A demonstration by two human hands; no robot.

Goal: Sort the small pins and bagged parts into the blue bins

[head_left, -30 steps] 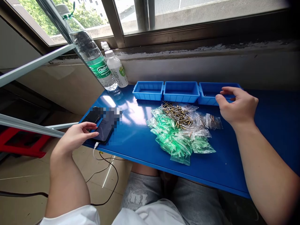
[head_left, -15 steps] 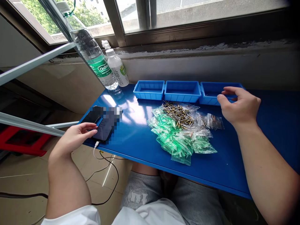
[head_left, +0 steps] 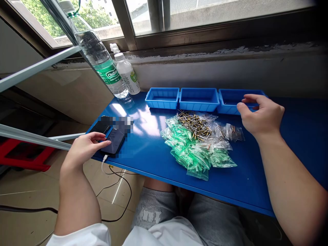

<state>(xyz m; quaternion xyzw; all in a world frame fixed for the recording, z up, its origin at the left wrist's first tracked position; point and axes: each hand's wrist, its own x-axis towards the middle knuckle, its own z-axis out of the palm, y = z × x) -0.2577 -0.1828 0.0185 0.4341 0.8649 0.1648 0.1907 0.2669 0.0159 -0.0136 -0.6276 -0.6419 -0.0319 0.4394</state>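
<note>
My left hand (head_left: 85, 148) is at the table's left edge, thumb on or just over the lower part of a smartphone (head_left: 115, 138) with a white charging plug. Its thumb and fingers are apart, holding nothing. A second dark phone (head_left: 98, 125) lies beside the first. In front of the right blue bin (head_left: 230, 108) hangs my right hand (head_left: 263, 114), fingers loosely bent, thumb apart, nothing visible in it. Between the hands lie a pile of thin brass-and-steel pins (head_left: 196, 124), many green-tinted plastic packets (head_left: 189, 153) and clear small bags (head_left: 234, 132) holding copper-coloured pieces.
Two more blue bins, a left one (head_left: 162, 102) and a middle one (head_left: 199, 104), line the wall side. A large water bottle (head_left: 98, 54) and a smaller white bottle (head_left: 127, 75) stand at the back left. Cables (head_left: 128, 198) hang below the blue table (head_left: 143, 150).
My left hand has shifted slightly right, its thumb now farther over the phone, whose screen looks darker. My right hand and the packets stay put.
</note>
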